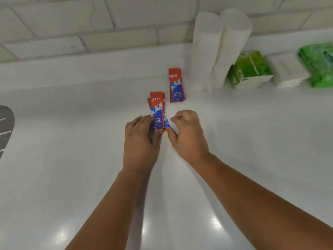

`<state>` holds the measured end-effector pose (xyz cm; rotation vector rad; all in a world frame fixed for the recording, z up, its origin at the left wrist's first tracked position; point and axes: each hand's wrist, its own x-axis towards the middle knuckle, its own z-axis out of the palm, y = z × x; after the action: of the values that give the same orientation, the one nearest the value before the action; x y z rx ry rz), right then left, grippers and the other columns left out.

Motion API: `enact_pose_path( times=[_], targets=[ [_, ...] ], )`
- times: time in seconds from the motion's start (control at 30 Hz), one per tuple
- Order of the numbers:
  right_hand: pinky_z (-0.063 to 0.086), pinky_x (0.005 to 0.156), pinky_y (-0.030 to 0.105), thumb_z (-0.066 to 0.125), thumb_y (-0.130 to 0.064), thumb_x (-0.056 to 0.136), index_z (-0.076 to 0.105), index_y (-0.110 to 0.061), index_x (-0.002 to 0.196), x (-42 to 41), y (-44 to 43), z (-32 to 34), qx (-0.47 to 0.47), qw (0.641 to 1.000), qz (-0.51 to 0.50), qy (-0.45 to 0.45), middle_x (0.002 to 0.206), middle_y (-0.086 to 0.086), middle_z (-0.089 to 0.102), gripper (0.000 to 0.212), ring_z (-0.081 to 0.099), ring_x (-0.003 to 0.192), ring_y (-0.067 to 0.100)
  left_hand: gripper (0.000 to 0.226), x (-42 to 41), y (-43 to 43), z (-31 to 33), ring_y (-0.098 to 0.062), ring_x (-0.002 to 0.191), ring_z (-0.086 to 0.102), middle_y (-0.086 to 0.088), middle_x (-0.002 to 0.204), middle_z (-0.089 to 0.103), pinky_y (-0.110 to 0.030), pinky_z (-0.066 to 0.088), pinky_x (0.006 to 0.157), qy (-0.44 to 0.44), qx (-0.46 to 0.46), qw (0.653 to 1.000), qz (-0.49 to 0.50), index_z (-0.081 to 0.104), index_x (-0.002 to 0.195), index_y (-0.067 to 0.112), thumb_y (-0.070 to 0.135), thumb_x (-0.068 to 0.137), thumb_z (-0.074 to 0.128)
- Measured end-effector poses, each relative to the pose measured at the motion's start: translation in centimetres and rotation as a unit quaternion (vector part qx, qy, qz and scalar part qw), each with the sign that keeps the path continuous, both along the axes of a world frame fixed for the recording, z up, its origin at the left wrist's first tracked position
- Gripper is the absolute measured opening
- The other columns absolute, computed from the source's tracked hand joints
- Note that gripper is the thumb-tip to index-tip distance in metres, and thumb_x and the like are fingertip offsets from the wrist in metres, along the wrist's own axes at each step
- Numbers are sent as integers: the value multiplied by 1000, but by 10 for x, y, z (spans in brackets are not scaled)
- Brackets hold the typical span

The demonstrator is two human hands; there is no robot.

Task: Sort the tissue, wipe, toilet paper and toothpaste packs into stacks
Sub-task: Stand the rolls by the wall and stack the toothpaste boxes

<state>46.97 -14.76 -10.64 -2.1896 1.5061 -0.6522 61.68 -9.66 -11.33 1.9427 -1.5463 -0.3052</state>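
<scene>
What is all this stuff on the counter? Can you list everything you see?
held toothpaste sachets: several, count unclear, red and blue, fanned between both hands
toothpaste stack: one small pile, red and blue, flat on the counter beyond the hands
toilet paper columns: two, white, upright by the wall
green tissue packs: stacked, count unclear, green and white, right of the columns
white packs: stacked, white, further right
wipe pack: one showing, green, far right edge
dark grey object: one, left edge, cut off
counter: one, glossy white
tiled wall: white, behind
left hand: holds the sachets
right hand: pinches their lower edge
</scene>
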Motion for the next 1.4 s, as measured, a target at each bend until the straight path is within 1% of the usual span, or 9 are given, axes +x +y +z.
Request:
enact_pose_path(
  times=[0.27, 0.43, 0.63, 0.83, 0.97, 1.03, 1.17, 1.23, 1.4],
  targets=[
    [57, 89, 36, 65, -35, 92, 66, -8, 120, -3, 2, -2, -7, 1000, 14, -21, 117, 8, 60, 39, 49, 116, 17, 46, -1, 5, -1, -17, 119, 50, 1, 125, 66, -39, 53, 95, -15, -15, 1000, -1, 64, 126, 16, 41, 89, 73],
    [44, 109, 38, 57, -30, 97, 50, -13, 143, -2, 1, -2, 4, 999, 36, -16, 140, 4, 56, 49, 40, 136, 20, 58, -1, 0, 0, -20, 126, 47, 1, 140, 60, -41, 45, 104, -36, -12, 999, -15, 55, 139, 18, 50, 92, 65],
    [29, 120, 40, 52, -29, 100, 54, -19, 141, -2, 0, 3, 19, 998, 67, 9, 145, -2, 55, 42, 34, 143, 18, 46, -2, 0, -5, -26, 124, 49, -2, 135, 64, -49, 47, 101, -59, -39, 997, -34, 64, 132, 17, 41, 93, 66],
    [32, 116, 37, 54, -29, 100, 44, -21, 148, -2, 3, 8, 33, 998, 50, 0, 150, 1, 47, 49, 29, 144, 17, 39, -5, -2, -3, -29, 120, 55, -4, 125, 71, -52, 53, 95, -60, -45, 997, -8, 70, 123, 15, 30, 88, 76],
    [33, 118, 41, 53, -29, 100, 48, -18, 145, -1, 0, 2, 8, 997, 77, 14, 146, 0, 53, 47, 35, 143, 17, 47, -5, -5, -4, -25, 119, 54, -5, 124, 70, -46, 51, 98, -57, -47, 997, -1, 69, 123, 13, 39, 85, 78],
    [37, 116, 38, 52, -30, 100, 52, -16, 142, -2, -2, -2, 6, 998, 51, -24, 144, 2, 54, 44, 39, 139, 17, 60, -3, -6, -5, -26, 125, 50, -6, 135, 63, -40, 46, 101, -39, -24, 999, 0, 61, 133, 14, 49, 86, 73],
    [35, 110, 21, 51, -25, 99, 58, -7, 132, -2, -24, -4, -89, 982, -82, -142, 140, 9, 56, 39, 48, 133, 20, 65, -1, -13, -6, -30, 131, 40, -7, 148, 50, -47, 42, 107, -77, -3, 996, -42, 45, 145, 20, 53, 92, 63],
    [34, 111, 23, 58, -20, 96, 55, -7, 136, -2, -43, -2, -80, 982, -100, -139, 144, 11, 52, 41, 46, 136, 24, 60, 1, -20, -8, -32, 131, 40, -7, 148, 51, -50, 40, 108, -110, -14, 992, -61, 48, 143, 21, 53, 94, 57],
    [43, 112, 39, 61, -19, 92, 42, -13, 147, -1, -62, -3, -11, 996, -9, -83, 154, 9, 38, 58, 42, 140, 25, 57, 8, -41, -12, -35, 128, 46, -6, 144, 56, -51, 40, 108, -116, -33, 990, -75, 56, 139, 20, 54, 94, 54]
  ],
)
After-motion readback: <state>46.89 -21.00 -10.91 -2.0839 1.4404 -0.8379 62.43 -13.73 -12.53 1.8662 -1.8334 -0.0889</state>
